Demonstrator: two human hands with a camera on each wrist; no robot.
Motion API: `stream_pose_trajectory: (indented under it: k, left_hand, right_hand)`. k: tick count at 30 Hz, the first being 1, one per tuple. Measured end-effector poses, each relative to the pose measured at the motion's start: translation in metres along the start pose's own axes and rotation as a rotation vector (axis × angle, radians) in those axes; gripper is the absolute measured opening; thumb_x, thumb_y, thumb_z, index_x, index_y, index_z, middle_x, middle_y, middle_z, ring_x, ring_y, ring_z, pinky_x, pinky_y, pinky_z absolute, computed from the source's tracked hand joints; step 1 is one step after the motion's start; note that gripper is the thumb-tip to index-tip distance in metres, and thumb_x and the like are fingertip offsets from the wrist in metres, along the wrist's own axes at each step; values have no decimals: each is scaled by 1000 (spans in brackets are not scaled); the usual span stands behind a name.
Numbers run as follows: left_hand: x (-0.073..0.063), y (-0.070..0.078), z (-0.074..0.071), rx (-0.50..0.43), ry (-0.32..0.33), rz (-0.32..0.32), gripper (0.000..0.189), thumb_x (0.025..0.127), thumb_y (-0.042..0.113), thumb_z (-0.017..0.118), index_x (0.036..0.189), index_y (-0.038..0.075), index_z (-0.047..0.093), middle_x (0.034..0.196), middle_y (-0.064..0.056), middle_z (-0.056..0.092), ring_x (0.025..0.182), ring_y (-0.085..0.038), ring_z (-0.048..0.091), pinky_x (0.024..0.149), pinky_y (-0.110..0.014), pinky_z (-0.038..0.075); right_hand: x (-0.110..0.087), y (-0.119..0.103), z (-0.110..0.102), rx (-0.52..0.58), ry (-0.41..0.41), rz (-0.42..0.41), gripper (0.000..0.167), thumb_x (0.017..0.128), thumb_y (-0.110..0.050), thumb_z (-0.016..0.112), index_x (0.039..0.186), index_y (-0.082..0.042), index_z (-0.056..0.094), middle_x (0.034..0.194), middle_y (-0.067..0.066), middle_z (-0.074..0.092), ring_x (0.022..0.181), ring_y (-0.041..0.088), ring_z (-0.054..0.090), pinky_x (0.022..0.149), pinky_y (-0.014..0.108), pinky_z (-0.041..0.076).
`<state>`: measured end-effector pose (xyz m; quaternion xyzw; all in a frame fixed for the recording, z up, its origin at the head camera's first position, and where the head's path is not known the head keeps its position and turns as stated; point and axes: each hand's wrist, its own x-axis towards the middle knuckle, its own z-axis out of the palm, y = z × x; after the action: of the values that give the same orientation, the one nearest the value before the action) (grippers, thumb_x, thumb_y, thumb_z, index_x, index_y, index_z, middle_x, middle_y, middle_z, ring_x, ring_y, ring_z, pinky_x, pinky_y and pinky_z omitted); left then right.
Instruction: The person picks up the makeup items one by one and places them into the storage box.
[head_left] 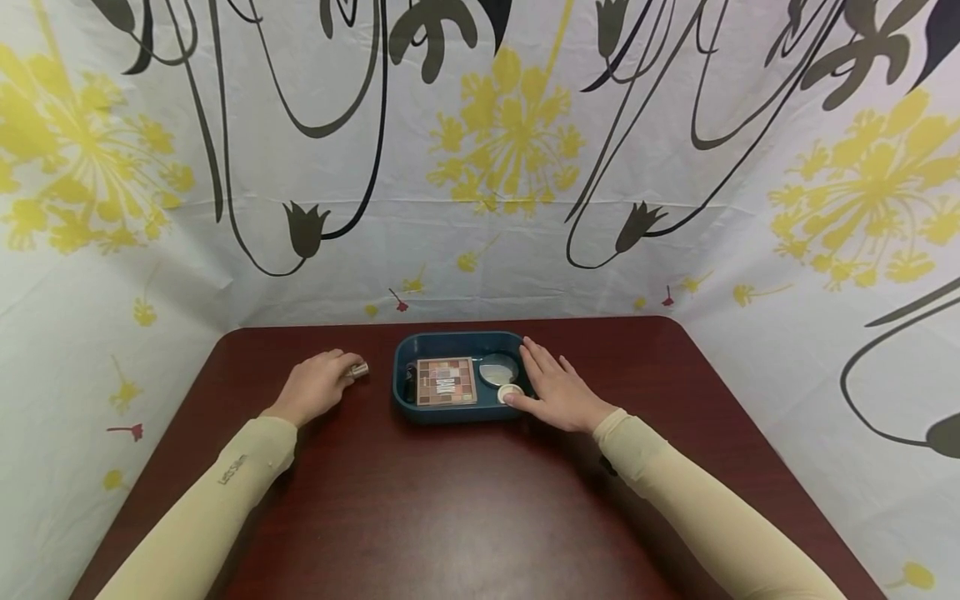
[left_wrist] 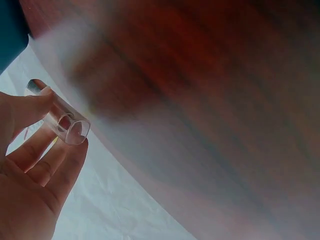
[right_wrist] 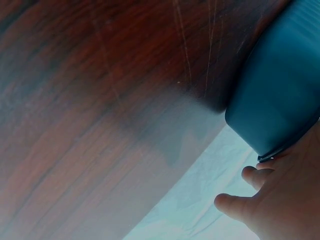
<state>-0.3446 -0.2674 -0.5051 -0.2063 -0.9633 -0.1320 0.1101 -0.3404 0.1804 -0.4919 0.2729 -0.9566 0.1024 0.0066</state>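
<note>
My left hand (head_left: 318,385) pinches a small lipstick-like tube (head_left: 358,370) between thumb and fingers, above the table left of the blue tray (head_left: 457,414). In the left wrist view this tube (left_wrist: 67,117) has a clear, hollow-looking end and a shinier far end. My right hand (head_left: 562,392) rests over the tray's right rim with its fingers straight; its thumb reaches inside, at a small round cream-coloured item (head_left: 509,392). An eyeshadow palette (head_left: 446,382) lies flat in the tray. Beside it are a round, pale-centred disc (head_left: 498,371) and, at the left end, a dark item (head_left: 409,385).
The dark red-brown wooden table (head_left: 435,517) has rounded back corners. Close behind it and at both sides hangs a white sheet (head_left: 480,283) with yellow flowers and dark stems. The tray's outer wall (right_wrist: 275,95) shows in the right wrist view.
</note>
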Motion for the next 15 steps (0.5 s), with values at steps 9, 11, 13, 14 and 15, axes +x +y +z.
stream_pose_trajectory:
  k: [9,11,13,14,15]
  left_hand:
    - [-6,11,-9,-70,80,-14,32,93,12,74,123,17,68,105,-5,67,90,-25,64,76,-50,56]
    - [-7,16,-12,-84,106,-15,33,92,12,75,124,18,68,104,-4,67,88,-24,64,74,-49,56]
    - [-7,20,-15,-98,132,-8,33,93,14,74,125,19,67,103,-3,66,87,-23,63,73,-48,55]
    - [-7,22,-17,-110,144,-4,34,93,15,74,126,19,67,103,-2,65,86,-23,62,73,-48,55]
    - [-7,25,-19,-123,153,-3,34,94,16,74,127,19,66,104,-1,65,86,-22,62,74,-48,55]
  right_hand:
    - [-1,-1,-1,4,-1,0,103,93,-80,34,162,-7,12,169,6,2,154,22,6,118,62,14]
    - [-1,-1,-1,3,-2,2,103,93,-80,34,162,-7,12,169,6,2,154,21,6,118,61,14]
    - [-1,-1,0,6,5,-4,103,93,-80,34,162,-7,12,169,7,3,154,23,7,118,62,14]
    - [-1,-1,0,6,7,-4,103,93,-80,34,162,-7,12,169,7,3,154,23,8,117,62,15]
    - [-1,-1,0,7,10,-4,103,93,-80,35,162,-7,13,169,8,4,154,24,9,117,63,15]
